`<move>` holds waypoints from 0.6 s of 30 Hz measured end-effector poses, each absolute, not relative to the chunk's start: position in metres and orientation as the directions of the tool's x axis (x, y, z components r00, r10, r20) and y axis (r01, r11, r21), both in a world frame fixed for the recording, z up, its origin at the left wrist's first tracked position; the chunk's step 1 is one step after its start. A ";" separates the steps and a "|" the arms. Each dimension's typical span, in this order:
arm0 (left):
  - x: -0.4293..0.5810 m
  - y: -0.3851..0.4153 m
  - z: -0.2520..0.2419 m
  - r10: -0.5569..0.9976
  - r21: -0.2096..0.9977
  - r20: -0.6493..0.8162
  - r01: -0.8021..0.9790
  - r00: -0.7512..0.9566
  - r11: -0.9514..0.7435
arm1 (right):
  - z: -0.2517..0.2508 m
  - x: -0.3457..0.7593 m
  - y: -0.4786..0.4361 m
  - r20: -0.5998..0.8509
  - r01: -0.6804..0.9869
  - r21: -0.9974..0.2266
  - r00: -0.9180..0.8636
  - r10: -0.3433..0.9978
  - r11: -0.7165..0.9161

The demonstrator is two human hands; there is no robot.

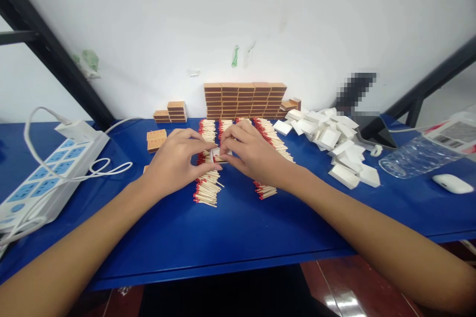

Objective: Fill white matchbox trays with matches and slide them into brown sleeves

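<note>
My left hand [178,158] grips a small white matchbox tray [212,156] by its left end, thumb in front and fingers behind. Over the tray's right side, the fingers of my right hand [251,151] are closed on a few matches with red heads [219,158]; the fingers partly hide them. Rows of loose red-tipped matches lie around both hands. One row [208,190] runs under the tray, and another [273,138] passes behind and below my right hand. The middle rows are largely covered by my right hand.
Stacked brown matchboxes [245,101] stand against the wall, with smaller stacks [176,112] to the left. White empty trays [330,133] are heaped at the right, near a plastic bottle [416,156] and a white mouse-like object [452,184]. A power strip [55,178] with cables lies left.
</note>
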State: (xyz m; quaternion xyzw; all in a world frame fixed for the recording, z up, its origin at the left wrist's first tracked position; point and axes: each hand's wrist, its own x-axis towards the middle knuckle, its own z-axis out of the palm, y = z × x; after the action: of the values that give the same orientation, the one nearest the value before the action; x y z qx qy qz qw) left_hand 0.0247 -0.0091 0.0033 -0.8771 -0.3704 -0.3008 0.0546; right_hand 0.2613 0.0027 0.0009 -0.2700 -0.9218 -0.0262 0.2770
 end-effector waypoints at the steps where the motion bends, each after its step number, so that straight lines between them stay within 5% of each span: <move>1: 0.025 -0.009 0.003 0.617 0.121 0.570 0.687 0.543 -0.717 | 0.002 0.262 0.003 0.529 0.516 -0.103 -0.696 0.486 0.851; 8: 0.016 -0.002 0.002 0.638 0.060 0.609 0.775 0.471 -0.630 | -0.007 0.275 0.021 0.552 0.645 -0.169 -0.564 0.613 0.745; 18: 0.012 0.000 0.002 0.675 0.038 0.619 0.843 0.402 -0.536 | -0.022 0.283 0.038 0.431 0.678 -0.123 -0.621 0.654 0.725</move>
State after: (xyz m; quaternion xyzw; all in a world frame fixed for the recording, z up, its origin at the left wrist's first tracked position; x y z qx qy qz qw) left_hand 0.0116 0.0001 0.0023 -0.8250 -0.4600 -0.2960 0.1421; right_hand 0.2827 0.0378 -0.0219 -0.3700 -0.9000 -0.0259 0.2288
